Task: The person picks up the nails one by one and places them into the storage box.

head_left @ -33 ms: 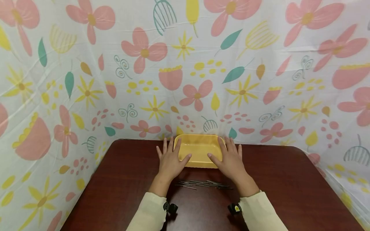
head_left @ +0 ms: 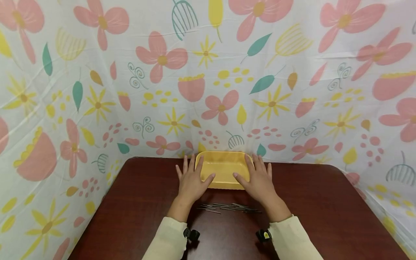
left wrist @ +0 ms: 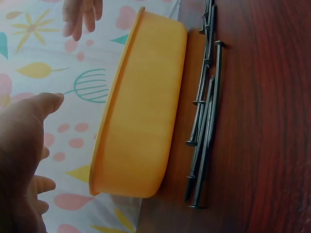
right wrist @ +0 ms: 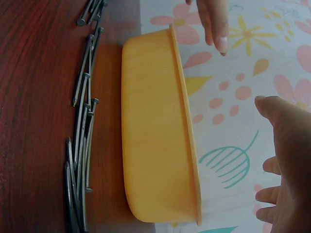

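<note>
loose nails [left wrist: 208, 116] near the yellow tray [head_left: 224, 185]

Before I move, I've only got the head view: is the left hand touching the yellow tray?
Observer: No, the left wrist view shows patterned cloth between the left hand and the tray.
Operator: And the right hand?
Observer: Also apart: the right wrist view shows a gap between it and the tray.
Operator: I can't make out what's lying in front of the tray. Can you?
Observer: Nails; the left wrist view shows their flat heads.
</note>
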### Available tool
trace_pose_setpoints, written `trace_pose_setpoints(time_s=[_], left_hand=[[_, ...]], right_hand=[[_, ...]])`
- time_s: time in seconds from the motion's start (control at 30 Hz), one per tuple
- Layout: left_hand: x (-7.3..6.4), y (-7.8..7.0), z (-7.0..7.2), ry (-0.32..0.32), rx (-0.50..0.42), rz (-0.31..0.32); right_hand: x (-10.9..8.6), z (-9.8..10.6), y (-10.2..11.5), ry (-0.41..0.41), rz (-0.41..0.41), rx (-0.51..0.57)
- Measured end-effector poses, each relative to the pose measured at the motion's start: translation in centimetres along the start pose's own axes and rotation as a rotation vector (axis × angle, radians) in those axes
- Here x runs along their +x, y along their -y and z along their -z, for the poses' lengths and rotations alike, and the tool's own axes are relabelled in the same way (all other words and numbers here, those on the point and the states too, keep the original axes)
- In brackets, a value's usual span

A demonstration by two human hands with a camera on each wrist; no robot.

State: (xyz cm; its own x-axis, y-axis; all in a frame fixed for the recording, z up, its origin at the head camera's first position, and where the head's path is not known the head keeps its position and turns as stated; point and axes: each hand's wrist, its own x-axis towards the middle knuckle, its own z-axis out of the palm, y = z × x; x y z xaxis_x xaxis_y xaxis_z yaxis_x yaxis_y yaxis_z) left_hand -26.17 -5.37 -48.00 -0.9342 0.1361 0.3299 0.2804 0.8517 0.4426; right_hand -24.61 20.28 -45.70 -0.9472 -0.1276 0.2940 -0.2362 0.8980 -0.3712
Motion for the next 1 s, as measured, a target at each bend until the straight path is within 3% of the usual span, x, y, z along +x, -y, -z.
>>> trace_pose_setpoints(time_s=[0.33,0.63,1.0], left_hand=[[0.5,-0.1,0.2,-0.019,-0.01,-0.017],[0.8,-0.1,0.0,0.027,-0.002,-0.027],[0.7,-0.1,-0.2,0.026,0.001,-0.009]], right_hand=[[0.4,0.1,-0.1,0.001,-0.001,0.002],[0.4,-0.6,-0.5,-0.009,0.019,0.026],[0.3,-1.0,-0.4,-0.013,0.024,0.053]])
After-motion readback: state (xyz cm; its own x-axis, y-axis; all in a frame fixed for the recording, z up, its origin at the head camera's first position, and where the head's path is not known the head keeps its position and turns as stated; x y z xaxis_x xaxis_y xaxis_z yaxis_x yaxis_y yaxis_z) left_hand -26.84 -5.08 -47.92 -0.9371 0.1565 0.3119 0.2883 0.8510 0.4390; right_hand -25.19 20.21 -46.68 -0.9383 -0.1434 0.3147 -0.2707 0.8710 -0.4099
